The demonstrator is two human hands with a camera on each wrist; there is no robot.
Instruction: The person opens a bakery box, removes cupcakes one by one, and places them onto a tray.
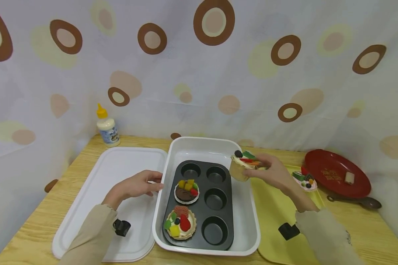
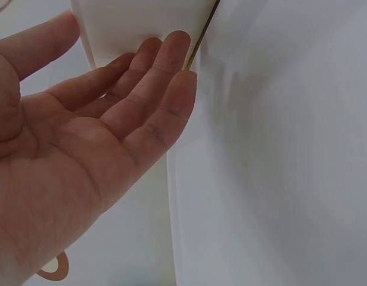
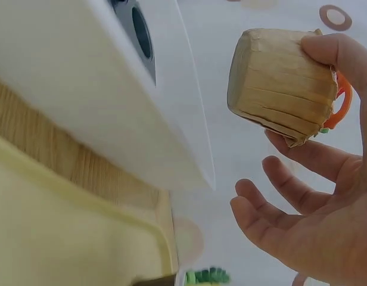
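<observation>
My right hand point(image 1: 268, 171) pinches a fruit-topped cupcake point(image 1: 238, 171) between thumb and index finger, above the right wall of the white tub point(image 1: 247, 206). In the right wrist view its tan pleated case point(image 3: 279, 77) is tilted, and the other fingers are spread away from it. Inside the tub lies a dark muffin pan point(image 1: 202, 217) with round cups. The pan's left column holds a chocolate fruit tart point(image 1: 185, 193) in the middle and a strawberry cream tart point(image 1: 181, 224) at the front. My left hand point(image 1: 137, 186) rests against the tub's left wall with relaxed fingers.
A white lid point(image 1: 119, 228) lies at left, with a yellow-capped bottle point(image 1: 108, 130) behind it. To the right is a yellow tray point(image 1: 272, 221) bearing a pink-edged fruit cake point(image 1: 305, 180). Beyond it are a red plate point(image 1: 331, 173) and a dark spoon point(image 1: 358, 200).
</observation>
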